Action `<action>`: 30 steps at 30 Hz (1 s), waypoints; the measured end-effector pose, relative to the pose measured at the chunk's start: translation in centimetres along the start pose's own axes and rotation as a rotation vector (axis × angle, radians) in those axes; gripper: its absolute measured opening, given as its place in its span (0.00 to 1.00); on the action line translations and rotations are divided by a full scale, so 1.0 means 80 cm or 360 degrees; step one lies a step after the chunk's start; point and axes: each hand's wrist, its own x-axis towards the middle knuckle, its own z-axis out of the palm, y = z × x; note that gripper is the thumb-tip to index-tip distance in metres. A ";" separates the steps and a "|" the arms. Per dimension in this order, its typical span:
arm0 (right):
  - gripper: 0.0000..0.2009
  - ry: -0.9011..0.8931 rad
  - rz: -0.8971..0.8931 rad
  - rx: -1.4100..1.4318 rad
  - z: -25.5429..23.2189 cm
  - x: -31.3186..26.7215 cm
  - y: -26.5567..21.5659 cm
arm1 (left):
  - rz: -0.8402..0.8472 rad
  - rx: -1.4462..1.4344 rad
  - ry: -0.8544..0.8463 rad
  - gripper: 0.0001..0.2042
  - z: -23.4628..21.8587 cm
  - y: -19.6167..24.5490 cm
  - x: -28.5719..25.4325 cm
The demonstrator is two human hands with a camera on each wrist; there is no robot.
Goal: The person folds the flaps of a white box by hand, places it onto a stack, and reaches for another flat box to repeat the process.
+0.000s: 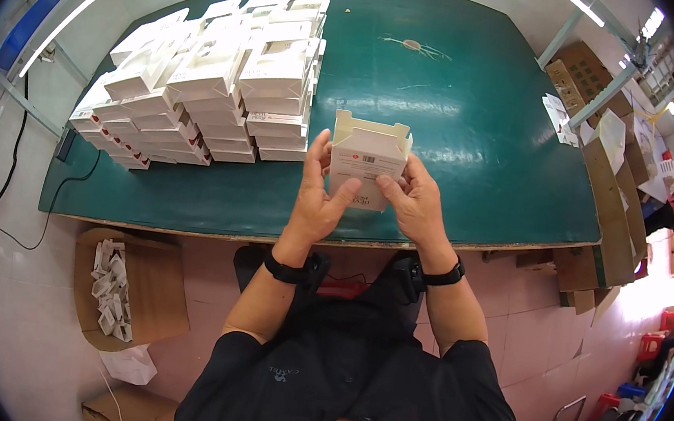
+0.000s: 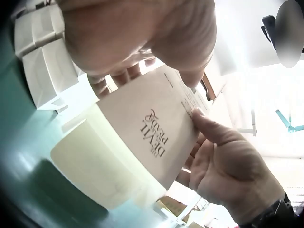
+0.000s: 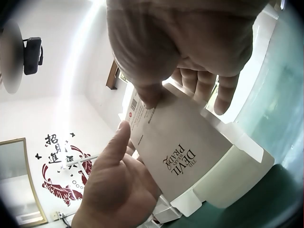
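Between both hands, over the near edge of the table, is a white cardboard box (image 1: 370, 150) printed with "The Devil Wears Prada". The left hand (image 1: 319, 199) holds one side, thumb on the printed face. On the opposite side the right hand (image 1: 419, 208) grips it the same way, its thumb across the face from the other. One end of the box has a long cream flap (image 2: 95, 164) standing out, with a smaller side flap (image 3: 187, 203) beside it. Fingers behind the box are partly hidden.
Stacks of similar white boxes (image 1: 203, 81) stand on the left of the green table (image 1: 455, 182). On the floor at left, a brown carton (image 1: 160, 295) holds small white pieces. More cardboard (image 1: 614, 190) lines the right end, near a flat white sheet (image 1: 560, 120).
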 end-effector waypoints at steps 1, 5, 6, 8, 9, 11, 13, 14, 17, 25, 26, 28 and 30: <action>0.31 -0.0014 -0.0009 -0.0052 -0.002 0.000 0.000 | -0.0010 -0.0048 0.0012 0.43 -0.007 0.002 0.002; 0.33 -0.0080 -0.0027 -0.0168 -0.006 0.000 -0.002 | -0.0069 -0.0190 0.0007 0.39 -0.025 0.025 0.015; 0.33 -0.0109 -0.0030 -0.0184 -0.006 0.000 -0.003 | -0.0107 -0.0241 -0.0033 0.38 -0.028 0.029 0.018; 0.34 -0.0133 -0.0035 -0.0200 -0.008 0.000 -0.006 | -0.0142 -0.0293 -0.0076 0.37 -0.032 0.035 0.020; 0.34 -0.0133 -0.0021 -0.0150 -0.009 0.001 -0.008 | -0.0159 -0.0295 -0.0100 0.37 -0.034 0.037 0.021; 0.34 -0.0137 0.0008 -0.0049 -0.010 0.001 -0.012 | -0.0193 -0.0299 -0.0144 0.37 -0.037 0.040 0.021; 0.33 -0.0064 -0.0133 -0.0105 -0.011 0.001 -0.017 | -0.0197 -0.0299 -0.0146 0.37 -0.038 0.040 0.020; 0.32 0.0008 -0.0274 -0.0160 -0.012 0.001 -0.020 | -0.0202 -0.0298 -0.0147 0.37 -0.038 0.040 0.020; 0.31 0.0036 -0.0461 -0.0224 -0.014 0.006 -0.035 | -0.0210 -0.0285 -0.0162 0.38 -0.038 0.038 0.019; 0.23 -0.0121 -0.0386 -0.0234 -0.019 0.017 -0.050 | -0.0227 -0.0218 -0.0192 0.40 -0.038 0.039 0.019; 0.22 -0.0115 -0.0323 -0.0121 -0.019 0.016 -0.050 | -0.0234 -0.0210 -0.0192 0.40 -0.038 0.038 0.017; 0.21 -0.0114 -0.0260 -0.0005 -0.019 0.013 -0.049 | -0.0242 -0.0200 -0.0187 0.41 -0.038 0.038 0.015; 0.20 -0.0102 -0.0221 0.0000 -0.022 0.013 -0.050 | -0.0210 -0.0223 -0.0192 0.40 -0.036 0.040 0.014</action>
